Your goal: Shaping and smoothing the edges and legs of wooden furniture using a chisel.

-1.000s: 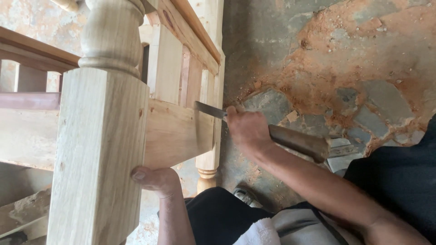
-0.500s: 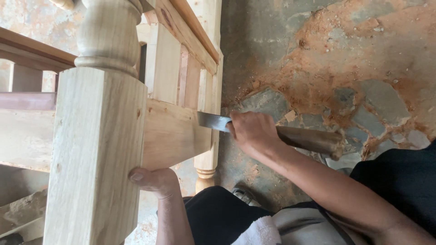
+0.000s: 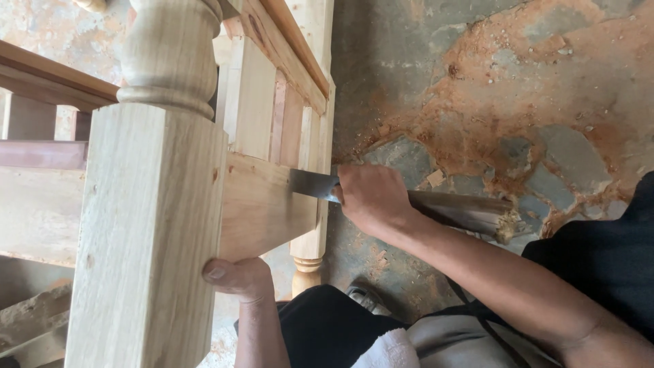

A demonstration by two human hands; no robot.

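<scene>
my right hand (image 3: 371,197) is wrapped tight around the chisel (image 3: 409,201), fingers closed where the steel blade meets the wooden handle, so that i can steer the edge closely; the handle runs back along my forearm, its battered end pointing away from the square post (image 3: 146,238). the blade lies flat against the pale rail board (image 3: 262,211) that joins the post on its right side, the edge resting on the board's face just beside the slats (image 3: 289,126) above it. my left hand (image 3: 235,276) presses against the lower right corner of the post, thumb up on the wood and the rest curled behind where i cannot see it, bracing the frame so it does not shift under the blade. above the post's square part sits a turned, rounded section (image 3: 170,51). beyond the board, a small turned foot (image 3: 306,272) stands near my knee. to the right of the post the stone floor (image 3: 511,88) is strewn with reddish sawdust and chips. the slats crowd the blade from above.
</scene>
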